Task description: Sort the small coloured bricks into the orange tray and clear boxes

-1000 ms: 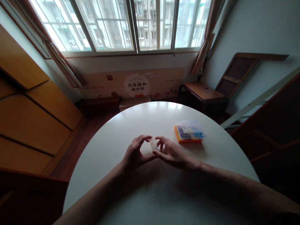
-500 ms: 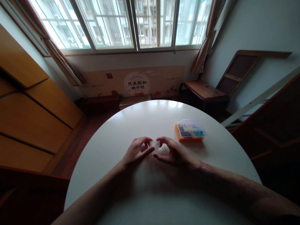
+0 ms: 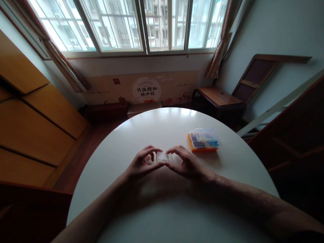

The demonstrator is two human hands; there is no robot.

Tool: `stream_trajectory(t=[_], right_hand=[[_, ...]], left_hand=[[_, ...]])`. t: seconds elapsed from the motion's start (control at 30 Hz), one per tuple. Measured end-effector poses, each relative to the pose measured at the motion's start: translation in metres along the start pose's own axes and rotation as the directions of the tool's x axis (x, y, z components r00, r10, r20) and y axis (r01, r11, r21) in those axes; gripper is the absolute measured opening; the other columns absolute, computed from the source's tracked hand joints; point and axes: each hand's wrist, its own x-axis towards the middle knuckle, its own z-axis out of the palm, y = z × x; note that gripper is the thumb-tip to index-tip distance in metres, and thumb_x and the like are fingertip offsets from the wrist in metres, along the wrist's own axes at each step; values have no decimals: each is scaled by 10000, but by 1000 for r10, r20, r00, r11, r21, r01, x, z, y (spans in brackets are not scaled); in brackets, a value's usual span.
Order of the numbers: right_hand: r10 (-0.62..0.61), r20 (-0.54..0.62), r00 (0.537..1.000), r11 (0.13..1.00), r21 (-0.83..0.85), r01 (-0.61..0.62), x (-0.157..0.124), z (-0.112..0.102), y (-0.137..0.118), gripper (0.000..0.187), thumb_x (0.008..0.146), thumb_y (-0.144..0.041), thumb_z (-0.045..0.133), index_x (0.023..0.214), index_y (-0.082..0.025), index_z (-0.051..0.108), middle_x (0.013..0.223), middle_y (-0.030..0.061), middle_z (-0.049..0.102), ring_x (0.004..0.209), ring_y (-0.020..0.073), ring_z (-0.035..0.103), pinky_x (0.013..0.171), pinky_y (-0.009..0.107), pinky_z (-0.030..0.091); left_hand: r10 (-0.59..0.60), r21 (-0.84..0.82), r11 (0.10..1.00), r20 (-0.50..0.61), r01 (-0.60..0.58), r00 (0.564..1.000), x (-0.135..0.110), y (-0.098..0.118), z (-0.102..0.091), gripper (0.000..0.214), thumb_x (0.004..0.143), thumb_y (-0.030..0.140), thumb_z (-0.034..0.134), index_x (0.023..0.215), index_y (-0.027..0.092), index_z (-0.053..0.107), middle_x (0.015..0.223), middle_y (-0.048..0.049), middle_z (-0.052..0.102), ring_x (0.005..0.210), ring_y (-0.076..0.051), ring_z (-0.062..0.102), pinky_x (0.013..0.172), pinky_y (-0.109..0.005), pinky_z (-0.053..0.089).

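Observation:
Both my hands meet over the middle of a round white table [image 3: 162, 209]. Between them is a small clear plastic case [image 3: 162, 156]. My left hand [image 3: 142, 163] pinches its left end with thumb and fingers curled round it. My right hand [image 3: 184, 162] grips its right side, fingers arched over the top. Both forearms rest on the table. What is inside the case is too small to make out.
An orange box with a clear lid [image 3: 203, 140] holding small coloured parts lies on the table to the right of my hands. Beyond the table are a low wooden stool [image 3: 217, 98], a printed board [image 3: 146, 90] under the window, and wooden cabinets [image 3: 32, 114] at left.
The clear case has been turned from standing on edge to lying flatter between my fingers. Both hands have shifted slightly left, staying closed on it.

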Motion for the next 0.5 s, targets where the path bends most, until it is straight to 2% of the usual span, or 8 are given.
stream_trajectory(t=[0.1, 0.2, 0.27, 0.37, 0.5], right_hand=[[-25, -11, 1000, 995, -94, 24, 1, 0, 1, 278, 1015, -411, 787, 1239, -253, 738, 1140, 83, 813, 1073, 273, 735, 939, 422, 622], [-136, 62, 989, 954, -261, 148, 1, 0, 1, 223, 1083, -373, 685, 1242, -234, 758, 1155, 99, 836, 1034, 285, 750, 953, 466, 612], [-187, 113, 976, 903, -372, 216, 1, 2, 1, 229, 1112, -343, 612, 1216, -212, 767, 1124, 113, 843, 957, 280, 757, 920, 472, 609], [-209, 135, 969, 847, -470, 248, 1, 6, 2, 250, 1118, -315, 565, 1179, -190, 773, 1057, 120, 848, 891, 272, 759, 863, 448, 606], [-217, 96, 971, 848, -474, 236, -1, 7, 7, 251, 1124, -294, 554, 1193, -187, 770, 1036, 122, 850, 877, 273, 780, 834, 416, 604]], left_hand=[[-116, -152, 982, -16, 112, 993, -1, -3, 5, 429, 904, 493, 881, 1186, 178, 807, 980, -66, 728, 793, -156, 672, 772, -308, 635], [-198, -255, 948, -5, 190, 980, -3, -7, 11, 462, 872, 511, 908, 1146, 152, 811, 973, -73, 752, 847, -188, 716, 777, -335, 667], [-211, -262, 944, -24, 198, 977, -4, -9, 14, 480, 849, 511, 926, 1137, 140, 824, 992, -85, 765, 883, -206, 730, 794, -353, 680], [-208, -272, 943, -31, 192, 978, -4, -9, 17, 485, 845, 499, 932, 1147, 132, 835, 1035, -105, 782, 881, -206, 734, 783, -354, 689], [-198, -273, 945, -41, 180, 979, -5, -8, 17, 490, 883, 493, 903, 1209, 137, 817, 1031, -104, 807, 896, -220, 763, 809, -368, 696]])
